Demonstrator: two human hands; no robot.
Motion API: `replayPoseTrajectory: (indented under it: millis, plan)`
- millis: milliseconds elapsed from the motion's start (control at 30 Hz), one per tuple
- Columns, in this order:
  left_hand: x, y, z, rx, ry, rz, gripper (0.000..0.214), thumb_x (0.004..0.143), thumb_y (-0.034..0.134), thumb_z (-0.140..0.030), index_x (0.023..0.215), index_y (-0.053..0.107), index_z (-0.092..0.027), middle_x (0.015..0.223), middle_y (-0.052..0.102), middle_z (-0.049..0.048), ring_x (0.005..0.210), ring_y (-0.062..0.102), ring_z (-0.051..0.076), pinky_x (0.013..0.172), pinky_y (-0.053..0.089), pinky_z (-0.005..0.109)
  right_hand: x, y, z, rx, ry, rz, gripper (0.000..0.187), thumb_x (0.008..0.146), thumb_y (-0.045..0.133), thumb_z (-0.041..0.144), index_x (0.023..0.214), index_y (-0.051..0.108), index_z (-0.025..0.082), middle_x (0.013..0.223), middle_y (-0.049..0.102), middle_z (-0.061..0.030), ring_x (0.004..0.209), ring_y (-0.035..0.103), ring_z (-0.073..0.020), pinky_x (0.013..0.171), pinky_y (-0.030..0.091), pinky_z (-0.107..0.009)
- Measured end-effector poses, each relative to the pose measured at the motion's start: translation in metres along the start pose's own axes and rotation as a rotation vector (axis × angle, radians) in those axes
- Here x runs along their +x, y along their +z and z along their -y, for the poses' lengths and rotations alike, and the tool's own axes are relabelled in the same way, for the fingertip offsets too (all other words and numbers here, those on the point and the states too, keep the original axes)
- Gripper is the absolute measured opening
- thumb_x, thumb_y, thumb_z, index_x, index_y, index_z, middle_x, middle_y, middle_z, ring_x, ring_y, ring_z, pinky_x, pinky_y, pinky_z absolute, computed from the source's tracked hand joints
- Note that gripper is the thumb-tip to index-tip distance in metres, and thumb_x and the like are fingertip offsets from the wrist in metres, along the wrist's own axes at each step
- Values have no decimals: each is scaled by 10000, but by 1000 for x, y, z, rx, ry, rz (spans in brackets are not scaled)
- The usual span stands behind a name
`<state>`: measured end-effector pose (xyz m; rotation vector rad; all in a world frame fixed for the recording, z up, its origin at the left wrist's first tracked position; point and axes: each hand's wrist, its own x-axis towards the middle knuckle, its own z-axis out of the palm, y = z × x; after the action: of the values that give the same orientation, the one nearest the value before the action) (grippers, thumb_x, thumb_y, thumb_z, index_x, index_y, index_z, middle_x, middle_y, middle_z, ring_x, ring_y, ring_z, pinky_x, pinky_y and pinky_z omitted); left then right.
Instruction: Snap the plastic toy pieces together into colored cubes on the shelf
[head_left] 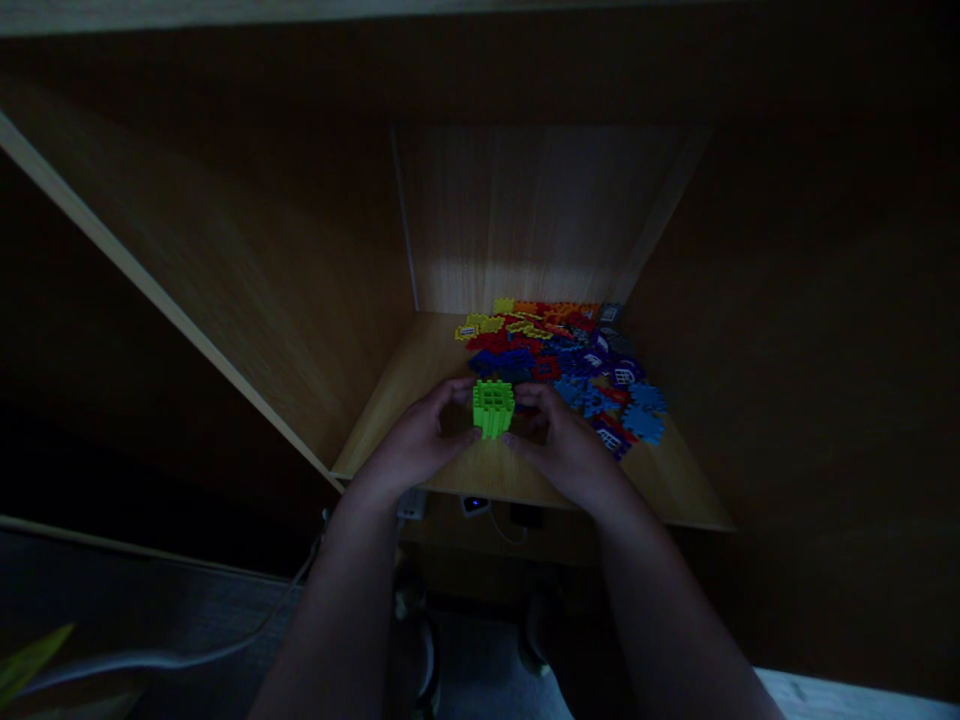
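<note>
Between my two hands is a bright green block built from notched plastic building pieces (493,408), with a window-like grid on its top face. My left hand (429,425) grips its left side, thumb at the lower corner and fingers along the far edge. On the other side my right hand (553,432) holds it the same way. Just beyond the hands lies a pile of flat notched pieces: yellow ones (480,326), red ones (495,343), dark blue ones (502,361), light blue ones (643,412) and purple ones with white window grids (625,373).
The pieces lie on a wooden shelf (390,400) inside a dim cabinet, with a side panel (300,260) at left and a back panel (525,210). Below the shelf's front edge are a white device with a lit display (475,506) and a cable (510,538).
</note>
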<state>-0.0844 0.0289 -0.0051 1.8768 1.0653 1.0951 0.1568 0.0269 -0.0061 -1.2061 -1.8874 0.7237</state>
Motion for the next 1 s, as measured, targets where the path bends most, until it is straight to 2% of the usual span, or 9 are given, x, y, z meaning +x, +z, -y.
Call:
replayPoseTrajectory:
  millis: [167, 367, 633, 1000]
  plan:
    - [0, 0, 3, 29, 23, -14, 578, 883, 796, -204, 1421, 603, -292, 1435, 705, 85, 1349, 661, 281, 1214, 462, 529, 0, 1, -2, 16, -4, 12, 504, 897, 784, 239, 1349, 565, 281, 1362, 735, -79, 953, 728, -223, 871, 584, -425]
    - [0, -1, -2, 64, -24, 3, 584, 898, 768, -204, 1445, 573, -267, 1437, 706, 80, 1354, 655, 263, 1221, 449, 494, 1, 2, -4, 28, -13, 21, 499, 908, 784, 242, 1355, 564, 275, 1387, 726, -91, 1105, 731, -251, 946, 575, -438]
    - [0, -1, -3, 54, -15, 10, 560, 905, 766, -212, 1431, 579, -262, 1443, 703, 80, 1353, 656, 259, 1220, 454, 482, 1, -1, 0, -7, 17, 35, 533, 893, 788, 231, 1367, 549, 270, 1396, 712, -83, 954, 712, -217, 895, 566, -420]
    - [0, 1, 3, 31, -6, 7, 569, 912, 782, -230, 1445, 585, -261, 1449, 700, 89, 1356, 659, 269, 1226, 456, 487, 3, 1, 0, 45, 3, 58, 557, 902, 781, 207, 1396, 536, 285, 1413, 701, -74, 983, 721, -211, 929, 574, -428]
